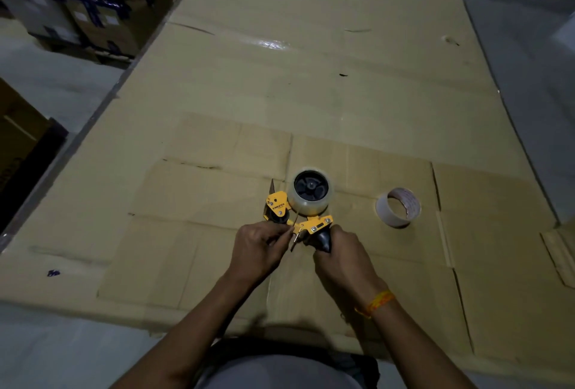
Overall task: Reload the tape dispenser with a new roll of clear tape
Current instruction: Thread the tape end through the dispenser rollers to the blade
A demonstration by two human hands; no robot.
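Both hands clench the yellow metal dispenser (298,217): right grip (342,255) on its black handle, left grip (258,245) pinching glossy tape.

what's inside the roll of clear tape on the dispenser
A black spoked hub fills the core of the clear tape roll on the yellow dispenser. The roll hides the frame under it.

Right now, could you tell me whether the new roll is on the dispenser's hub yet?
On. The clear roll encircles the black hub of the dispenser; a nearly empty core lies apart.
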